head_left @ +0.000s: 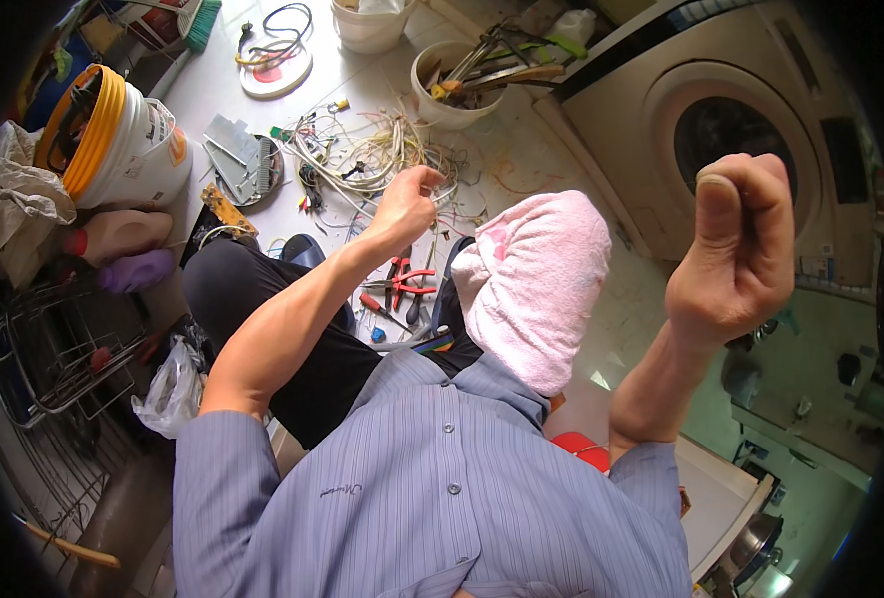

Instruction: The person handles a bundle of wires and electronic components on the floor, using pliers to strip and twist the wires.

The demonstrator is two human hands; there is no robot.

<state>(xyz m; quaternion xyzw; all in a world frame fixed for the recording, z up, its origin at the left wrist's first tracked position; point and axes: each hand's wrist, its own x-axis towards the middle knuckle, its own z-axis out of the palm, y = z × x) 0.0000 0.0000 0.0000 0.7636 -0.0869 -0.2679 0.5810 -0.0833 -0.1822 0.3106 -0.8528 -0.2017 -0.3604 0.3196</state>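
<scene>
My left hand (409,207) reaches out over a tangled heap of cables (362,164) on the floor, its fingers curled. Whether a cable lies between them is hidden. Raised at the right, in front of the washing machine (731,130), my right hand (736,239) is closed with the thumb pressed to the fingers; what it pinches, if anything, does not show. A pink towel (541,289) covers my right knee. Between my feet lie red-handled pliers (414,282) and a screwdriver (382,309).
At the left stands a white bucket with a yellow rim (148,149). A metal plate (237,154) lies beside the heap. Farther off are a bucket of tools (452,100) and a round lid (274,75) with a coiled cord. A wire rack (53,349) stands at the left.
</scene>
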